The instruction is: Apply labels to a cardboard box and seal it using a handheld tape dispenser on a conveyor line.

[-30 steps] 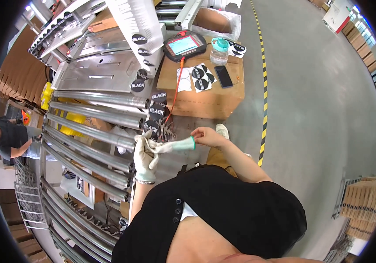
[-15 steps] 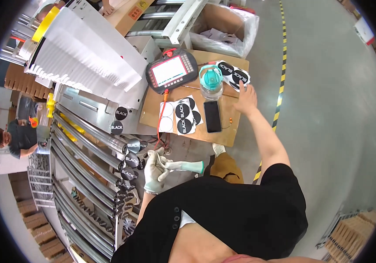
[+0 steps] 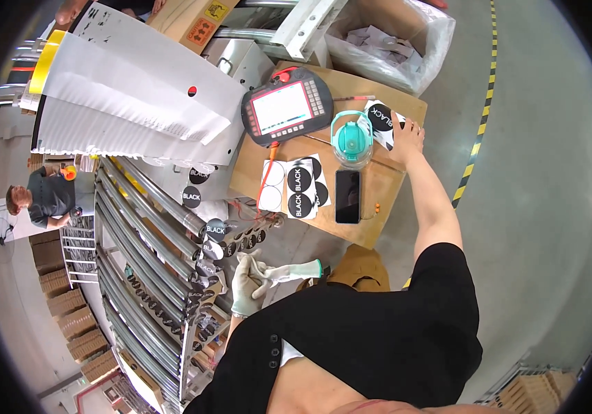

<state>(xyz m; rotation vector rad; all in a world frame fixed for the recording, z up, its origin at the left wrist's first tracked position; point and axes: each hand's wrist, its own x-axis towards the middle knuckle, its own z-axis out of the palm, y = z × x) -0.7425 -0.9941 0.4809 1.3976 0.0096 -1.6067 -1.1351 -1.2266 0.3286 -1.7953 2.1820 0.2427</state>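
My right hand (image 3: 408, 141) is bare and lies over the right side of a sheet of round black stickers (image 3: 380, 117) at the far right of the wooden board. Its fingers are curled at the sheet's edge, partly hiding it. My left hand (image 3: 246, 288) wears a white work glove and is closed around a loose white glove (image 3: 296, 271) with a green cuff, held low beside the rollers. A clear bottle with a teal lid (image 3: 352, 141) stands left of my right hand. Nearer lie a black phone (image 3: 348, 196) and more sticker sheets (image 3: 300, 188).
A handheld control panel (image 3: 285, 107) with a red cable rests on the wooden board (image 3: 365, 233). Roller conveyor (image 3: 151, 207) runs along the left, with round stickers stuck along its edge. A lined waste box (image 3: 406, 52) stands beyond the board. Another person (image 3: 51, 196) is at far left.
My view has shifted, so the board sits farther right in the picture. My right hand's fingers have gone from stretched over the stickers to curled at the sheet's edge. The left still holds the glove.
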